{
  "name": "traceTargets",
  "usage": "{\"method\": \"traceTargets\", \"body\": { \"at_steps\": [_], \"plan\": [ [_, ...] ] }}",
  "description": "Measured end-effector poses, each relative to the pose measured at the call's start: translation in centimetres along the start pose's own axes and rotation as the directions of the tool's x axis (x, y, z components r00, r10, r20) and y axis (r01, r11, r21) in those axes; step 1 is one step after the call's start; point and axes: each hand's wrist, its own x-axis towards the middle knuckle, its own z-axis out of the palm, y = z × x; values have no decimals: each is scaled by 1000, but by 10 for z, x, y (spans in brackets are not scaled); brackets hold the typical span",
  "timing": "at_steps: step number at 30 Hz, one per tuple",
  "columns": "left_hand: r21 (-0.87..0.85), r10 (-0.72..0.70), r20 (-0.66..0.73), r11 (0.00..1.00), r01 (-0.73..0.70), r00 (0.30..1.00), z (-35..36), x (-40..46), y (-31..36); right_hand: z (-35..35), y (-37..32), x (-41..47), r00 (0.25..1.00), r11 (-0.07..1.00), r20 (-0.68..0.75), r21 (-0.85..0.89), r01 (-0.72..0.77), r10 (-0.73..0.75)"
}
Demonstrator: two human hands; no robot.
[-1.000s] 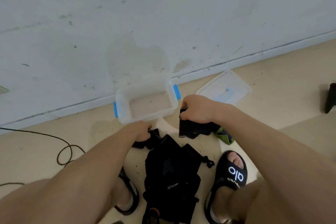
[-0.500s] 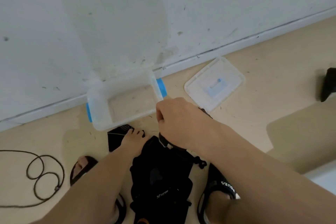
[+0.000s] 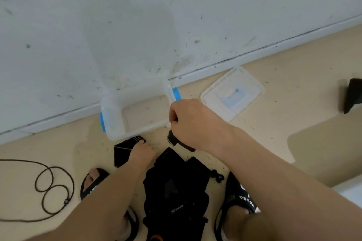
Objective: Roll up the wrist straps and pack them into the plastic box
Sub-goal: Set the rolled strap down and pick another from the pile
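A clear plastic box (image 3: pixel 112 125) with blue clips stands open and empty on the floor by the wall. My right hand (image 3: pixel 193 121) is closed on a black wrist strap (image 3: pixel 173 140), held just off the box's near right corner. My left hand (image 3: pixel 142 151) rests fingers-down on another flat black wrist strap (image 3: pixel 123 149) lying on the floor in front of the box; whether it grips the strap I cannot tell. A pile of black straps and bags (image 3: pixel 175 188) lies between my feet.
The box's clear lid (image 3: pixel 233 94) lies on the floor to the right. A black cable (image 3: pixel 53 188) coils at the left. My feet in black sandals (image 3: pixel 238 197) flank the pile. A dark object (image 3: pixel 353 94) stands at the far right, by a low beige step.
The view has swung so the box sits further left. My right hand lifted its strap up from the pile towards the box's corner. My left hand stays on the flat strap.
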Motion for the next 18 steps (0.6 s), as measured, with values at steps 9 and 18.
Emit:
{"method": "traceTargets", "body": {
  "at_steps": [9, 18],
  "plan": [
    [-347, -25, -60, 938, 2, 998, -59, -41, -38, -14, -9, 1, 999, 996, 1, 83, 39, -39],
    [-767, -176, -222, 639, -60, 959, -192, -156, -88, -38, -5, -22, 998, 920, -65, 389, 47, -23]
  ]
}}
